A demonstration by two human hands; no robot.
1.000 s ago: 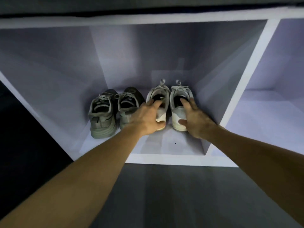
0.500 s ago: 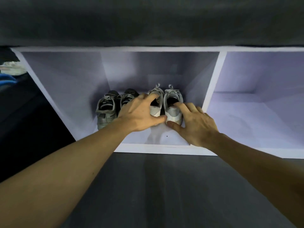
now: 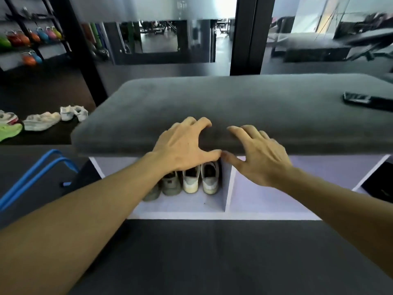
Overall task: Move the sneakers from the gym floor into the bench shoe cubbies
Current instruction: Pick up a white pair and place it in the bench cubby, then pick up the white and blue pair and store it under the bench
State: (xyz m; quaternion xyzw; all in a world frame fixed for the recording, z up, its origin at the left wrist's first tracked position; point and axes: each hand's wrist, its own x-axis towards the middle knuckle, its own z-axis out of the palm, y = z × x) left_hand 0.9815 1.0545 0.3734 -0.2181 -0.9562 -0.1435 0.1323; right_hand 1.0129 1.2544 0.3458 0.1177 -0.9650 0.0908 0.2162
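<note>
From the head view, a low white bench (image 3: 178,215) with open shoe cubbies sits under a thick dark grey velvety cushion (image 3: 234,107). In the left cubby two pairs of sneakers stand side by side, heels facing out: a grey-green pair (image 3: 168,186) on the left, partly hidden behind the left forearm, and a pale cream-white pair (image 3: 201,180) on the right, just beside the cubby's white divider (image 3: 227,188). The white pair has rounded off-white heels and dark openings; the two pairs touch or nearly touch. The cubby to the right of the divider shows only its pale floor.

The left hand (image 3: 182,147) hangs in front of the cushion's front edge, fingers (image 3: 202,123) loosely spread and bent, holding nothing. The right hand (image 3: 259,156) is next to it, fingers spread and relaxed, also holding nothing; the two thumbs nearly meet.

On the dark gym floor to the left lie more sneakers: a small white pair (image 3: 73,112), a cream pair (image 3: 41,123) and a neon green shoe (image 3: 8,132). A dark phone-like slab (image 3: 357,97) lies on the cushion's right side. Blue tubing (image 3: 36,173) stands at the left.
</note>
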